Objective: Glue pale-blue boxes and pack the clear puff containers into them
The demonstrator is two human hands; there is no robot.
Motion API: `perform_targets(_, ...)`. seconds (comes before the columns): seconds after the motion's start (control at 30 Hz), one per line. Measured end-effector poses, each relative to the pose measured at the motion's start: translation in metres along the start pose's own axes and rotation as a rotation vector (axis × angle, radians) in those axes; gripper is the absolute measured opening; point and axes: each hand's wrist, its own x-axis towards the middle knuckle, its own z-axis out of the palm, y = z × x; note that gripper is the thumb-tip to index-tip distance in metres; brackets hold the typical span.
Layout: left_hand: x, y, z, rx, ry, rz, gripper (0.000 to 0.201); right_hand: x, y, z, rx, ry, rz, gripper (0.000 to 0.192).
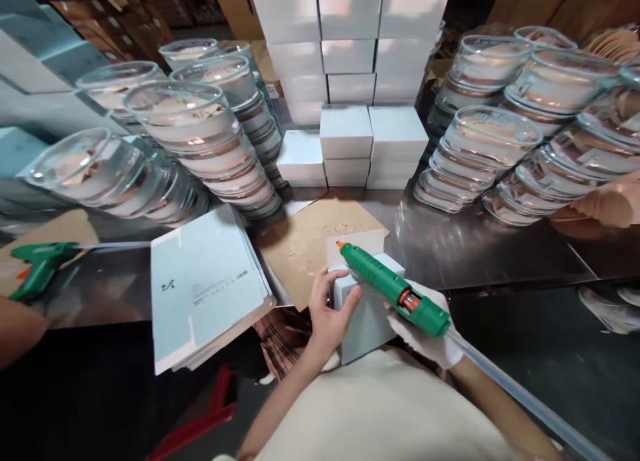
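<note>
My bare left hand [327, 314] grips a pale blue box [367, 324], thumb on the near side and fingers curled at its far edge. A white flap [357, 240] stands up at the box's far side. In my white-gloved right hand [425, 341] is a green glue gun [375, 272], its orange nozzle pointing left beside the flap, just above my left fingers. A long clear glue stick [505, 374] trails from its back end. The glove's fingers are partly hidden behind the gun. Beneath lies a brown cardboard sheet [300, 241] with dried glue strands.
Left of me lies a stack of pale blue printed cartons [205, 288]. Beyond it, another green glue gun [45, 261] lies near another person's arm [17, 328]. White boxes [350, 54] are piled ahead, between stacked clear round containers [200, 134]. Another person's hand [610, 201] is at right.
</note>
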Motion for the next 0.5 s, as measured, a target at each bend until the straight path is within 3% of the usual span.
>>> perform_targets(0.13, -0.002, -0.001, 0.000, 0.006, 0.002, 0.022, 0.028, 0.008, 0.000, 0.009, -0.111, 0.040, -0.113, 0.015)
perform_targets(0.23, -0.004, -0.004, -0.001, 0.008, 0.016, -0.018, 0.031, 0.006, 0.014, 0.002, -0.175, 0.099, -0.081, 0.015)
perform_targets(0.37, -0.005, -0.009, -0.004, -0.038, 0.034, -0.063, 0.034, 0.001, 0.042, -0.016, -0.134, 0.174, 0.109, 0.017)
perform_targets(0.5, -0.005, -0.011, -0.009, -0.065, 0.064, -0.075, 0.034, 0.020, 0.060, -0.016, 0.189, 0.217, 0.456, 0.028)
